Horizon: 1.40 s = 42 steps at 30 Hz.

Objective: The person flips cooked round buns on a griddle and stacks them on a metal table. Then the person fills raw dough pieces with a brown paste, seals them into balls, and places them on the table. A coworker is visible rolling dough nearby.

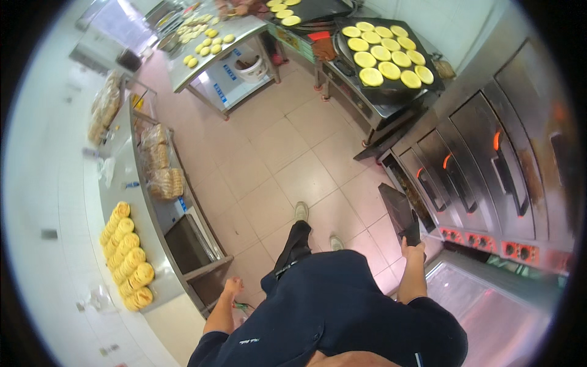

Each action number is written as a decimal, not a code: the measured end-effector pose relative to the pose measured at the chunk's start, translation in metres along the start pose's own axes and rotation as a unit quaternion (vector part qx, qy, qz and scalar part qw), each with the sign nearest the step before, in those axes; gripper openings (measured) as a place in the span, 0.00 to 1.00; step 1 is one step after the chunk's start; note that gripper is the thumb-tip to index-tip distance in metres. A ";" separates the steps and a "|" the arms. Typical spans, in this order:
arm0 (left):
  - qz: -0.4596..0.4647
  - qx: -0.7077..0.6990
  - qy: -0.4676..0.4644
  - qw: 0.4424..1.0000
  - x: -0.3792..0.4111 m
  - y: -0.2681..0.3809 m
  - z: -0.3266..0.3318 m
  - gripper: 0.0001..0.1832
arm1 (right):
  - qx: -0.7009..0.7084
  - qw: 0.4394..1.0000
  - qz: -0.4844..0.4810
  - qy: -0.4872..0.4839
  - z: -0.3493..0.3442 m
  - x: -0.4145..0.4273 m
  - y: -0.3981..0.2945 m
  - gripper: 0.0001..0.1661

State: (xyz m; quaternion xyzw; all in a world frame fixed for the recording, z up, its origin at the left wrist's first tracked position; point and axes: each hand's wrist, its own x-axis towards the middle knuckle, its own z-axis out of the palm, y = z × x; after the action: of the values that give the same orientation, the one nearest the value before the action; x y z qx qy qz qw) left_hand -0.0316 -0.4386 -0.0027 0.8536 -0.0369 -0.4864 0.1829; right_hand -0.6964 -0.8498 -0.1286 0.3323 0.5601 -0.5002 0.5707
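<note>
My right hand grips a dark cloth or pad at the near end of a dark flat metal tray, beside the oven. My left hand hangs low beside the left counter, fingers loosely curled, with nothing visible in it. On that steel counter, rows of stacked yellow round flatbreads lie near the wall. Ahead on the right, several flat yellow dough rounds rest on a black griddle plate. Smaller yellow dough pieces sit on the far steel table.
A steel deck oven with several handled doors stands at right, with a metal surface below it. Bagged breads lie on the left lower shelf. A white bucket stands under the far table, where another person's hands are.
</note>
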 end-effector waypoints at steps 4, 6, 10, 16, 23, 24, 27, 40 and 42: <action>0.176 0.253 -0.001 0.951 0.149 0.112 -0.045 0.16 | 0.043 0.998 -0.033 0.044 -0.043 -0.035 0.014 0.26; 0.218 0.316 -0.006 0.923 0.214 0.191 -0.041 0.20 | 0.056 0.994 -0.052 0.075 -0.056 -0.055 0.024 0.25; 0.383 0.334 -0.002 0.861 0.288 0.381 0.039 0.24 | 0.071 0.987 -0.079 0.125 -0.081 -0.096 0.033 0.25; 0.481 0.270 -0.171 0.816 0.263 0.594 0.267 0.19 | -0.006 0.976 -0.155 0.150 -0.167 -0.108 0.046 0.32; 0.524 0.312 -0.300 0.734 0.232 0.697 0.539 0.19 | -0.230 0.903 -0.114 0.343 -0.184 -0.065 0.072 0.28; 0.517 0.338 -0.282 0.734 0.217 0.713 0.571 0.18 | -0.285 0.880 -0.134 0.357 -0.187 -0.066 0.073 0.35; 0.522 0.272 -0.227 0.776 0.207 0.736 0.662 0.22 | -0.466 0.743 -0.160 0.453 -0.196 -0.080 0.067 0.29; 0.513 0.382 -0.239 0.731 0.228 0.743 0.729 0.16 | -0.813 0.518 -0.125 0.236 -0.076 -0.084 0.064 0.29; 0.543 0.372 -0.253 0.709 0.234 0.725 0.676 0.15 | -0.807 0.520 -0.140 0.243 -0.060 -0.072 0.077 0.31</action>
State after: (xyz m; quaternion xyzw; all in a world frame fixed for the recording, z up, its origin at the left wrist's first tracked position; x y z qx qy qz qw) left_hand -0.3958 -1.3565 -0.2523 0.5299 -0.7171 -0.4478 0.0668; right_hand -0.6333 -0.7575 -0.0819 -0.2441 0.8801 0.1929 0.3587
